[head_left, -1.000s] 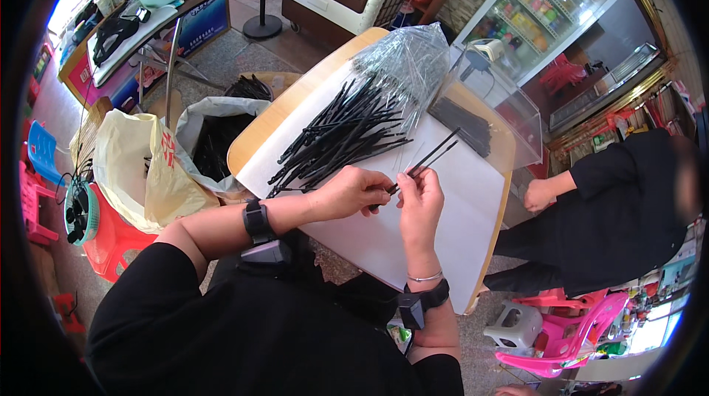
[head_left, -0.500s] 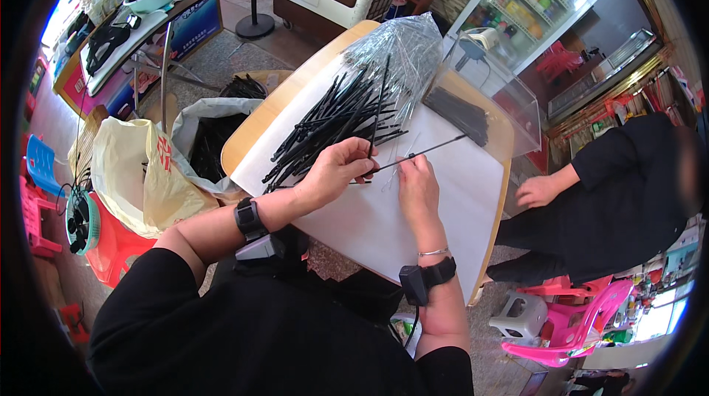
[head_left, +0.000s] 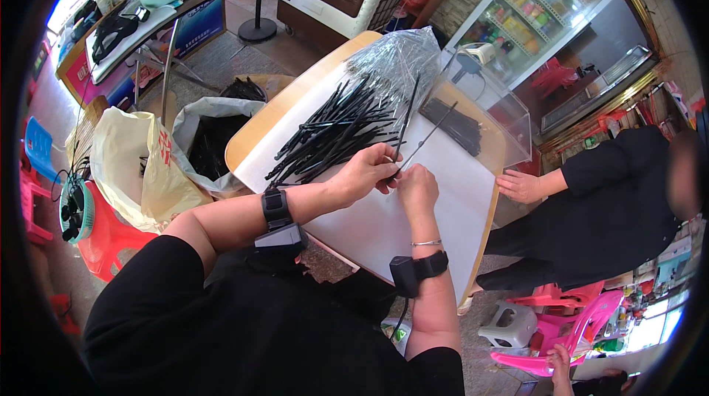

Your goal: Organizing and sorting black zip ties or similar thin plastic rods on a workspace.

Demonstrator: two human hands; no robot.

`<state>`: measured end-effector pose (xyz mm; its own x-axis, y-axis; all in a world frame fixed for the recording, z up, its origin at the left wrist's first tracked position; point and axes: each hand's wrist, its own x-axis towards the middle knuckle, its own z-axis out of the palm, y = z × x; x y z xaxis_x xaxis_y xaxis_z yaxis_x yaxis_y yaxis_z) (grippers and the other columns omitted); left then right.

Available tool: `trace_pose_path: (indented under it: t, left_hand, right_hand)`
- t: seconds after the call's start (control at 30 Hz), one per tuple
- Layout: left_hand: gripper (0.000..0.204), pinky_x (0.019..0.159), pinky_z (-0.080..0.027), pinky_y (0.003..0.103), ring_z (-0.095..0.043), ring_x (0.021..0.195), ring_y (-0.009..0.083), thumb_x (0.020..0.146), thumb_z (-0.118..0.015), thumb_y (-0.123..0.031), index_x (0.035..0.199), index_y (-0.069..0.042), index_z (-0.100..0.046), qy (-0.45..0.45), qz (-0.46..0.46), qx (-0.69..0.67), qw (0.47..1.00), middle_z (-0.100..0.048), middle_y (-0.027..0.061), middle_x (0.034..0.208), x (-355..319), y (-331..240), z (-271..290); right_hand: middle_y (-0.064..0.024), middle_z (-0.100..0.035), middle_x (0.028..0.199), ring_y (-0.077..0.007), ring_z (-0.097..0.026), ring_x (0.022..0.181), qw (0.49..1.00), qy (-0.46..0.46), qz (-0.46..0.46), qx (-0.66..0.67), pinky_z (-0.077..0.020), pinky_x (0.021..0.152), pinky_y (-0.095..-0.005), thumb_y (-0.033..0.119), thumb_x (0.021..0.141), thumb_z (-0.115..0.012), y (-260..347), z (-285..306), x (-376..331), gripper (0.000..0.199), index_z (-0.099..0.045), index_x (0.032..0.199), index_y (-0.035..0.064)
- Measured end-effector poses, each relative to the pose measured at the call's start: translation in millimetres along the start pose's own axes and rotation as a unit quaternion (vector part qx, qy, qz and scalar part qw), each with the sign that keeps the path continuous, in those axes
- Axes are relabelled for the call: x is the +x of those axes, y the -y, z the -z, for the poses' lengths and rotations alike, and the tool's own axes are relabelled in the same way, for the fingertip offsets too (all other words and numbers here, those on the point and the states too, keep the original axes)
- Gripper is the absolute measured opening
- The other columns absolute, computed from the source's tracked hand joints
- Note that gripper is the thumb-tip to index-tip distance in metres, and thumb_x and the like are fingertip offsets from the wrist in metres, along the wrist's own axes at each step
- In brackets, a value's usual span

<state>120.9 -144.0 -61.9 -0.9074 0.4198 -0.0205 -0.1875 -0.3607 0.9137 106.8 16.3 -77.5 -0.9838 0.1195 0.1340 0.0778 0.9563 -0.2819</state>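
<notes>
Two thin black sticks [head_left: 413, 126] are pinched at their lower ends by the left hand [head_left: 367, 172] and right hand [head_left: 417, 185], just beside the black stick pile [head_left: 332, 134] on the desk [head_left: 443, 211]; pairing seems underway, and careful alignment is called for next.

- The heap of thin black plastic sticks [head_left: 336, 134] lies on the white sheet covering the round wooden table [head_left: 473, 204].
- Behind the heap lies the crumpled clear plastic bag [head_left: 399, 56].
- Right of the heap stands the clear box [head_left: 491, 111].
- Left of the table, on the floor, stand the open white sack [head_left: 210, 141] and the pale yellow bag [head_left: 129, 167].
- The seated person in dark clothes [head_left: 613, 211] is at the table's right side.
</notes>
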Motion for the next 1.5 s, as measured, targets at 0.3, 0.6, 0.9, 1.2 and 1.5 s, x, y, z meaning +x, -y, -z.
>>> trace_pose_path:
  t: [0.3, 0.6, 0.9, 1.2, 1.5]
  left_hand:
    - [0.020, 0.060, -0.051, 0.024, -0.060, 0.071, 0.0108, 0.092, -0.054, -0.008, 0.110, -0.001, -0.052, -0.028, -0.012, 0.035, 0.999, -0.062, 0.0043, 0.087, 11.0, 21.4, 11.3]
    - [0.019, 0.060, -0.051, 0.024, -0.061, 0.072, 0.0103, 0.092, -0.054, -0.009, 0.109, -0.001, -0.053, -0.029, -0.027, 0.045, 0.998, -0.062, 0.0045, 0.089, 12.3, 21.7, 12.3]
    - [0.020, 0.065, -0.051, 0.024, -0.062, 0.076, 0.0108, 0.096, -0.053, -0.011, 0.114, -0.003, -0.052, -0.012, -0.014, 0.032, 0.999, -0.061, 0.0040, 0.093, 8.2, 14.4, 13.5]
    - [0.019, 0.065, -0.051, 0.023, -0.062, 0.076, 0.0102, 0.096, -0.053, -0.010, 0.113, -0.002, -0.052, -0.013, -0.005, 0.037, 0.999, -0.061, 0.0041, 0.093, 11.2, 15.0, 10.0]
    - [0.018, 0.066, -0.051, 0.024, -0.062, 0.076, 0.0103, 0.095, -0.053, -0.009, 0.111, -0.002, -0.052, -0.020, 0.001, 0.025, 0.999, -0.061, 0.0037, 0.093, 9.3, 13.8, 13.1]
  right_hand:
    - [-0.0187, -0.067, 0.077, -0.0363, -0.065, 0.077, 0.998, -0.049, -0.036, 0.015, -0.0506, 0.069, -0.0437, 0.024, 0.077, -0.064, -5.8, 6.5, -2.1, 0.023, -0.066, 0.073, 0.0017]
    - [-0.0181, -0.064, 0.070, -0.0335, -0.063, 0.070, 0.997, 0.015, 0.012, 0.071, -0.0486, 0.065, -0.0410, 0.020, 0.079, -0.064, -20.7, 13.3, 1.2, 0.021, -0.063, 0.074, 0.0002]
    - [0.0008, -0.051, 0.057, -0.0070, -0.043, 0.046, 0.883, 0.301, -0.083, 0.350, -0.0338, 0.043, -0.0240, 0.014, 0.082, -0.063, -61.3, 66.0, -8.4, 0.017, -0.057, 0.071, 0.0014]
    - [-0.0009, -0.055, 0.061, -0.0080, -0.046, 0.048, 0.876, 0.108, -0.119, 0.455, -0.0344, 0.045, -0.0225, 0.013, 0.085, -0.060, -54.0, 23.9, -9.2, 0.013, -0.059, 0.079, 0.0019]
    - [-0.0007, -0.054, 0.067, -0.0071, -0.048, 0.054, 0.807, 0.018, -0.130, 0.575, -0.0366, 0.049, -0.0201, 0.006, 0.086, -0.056, -54.8, 62.2, -16.3, 0.014, -0.061, 0.097, -0.0010]
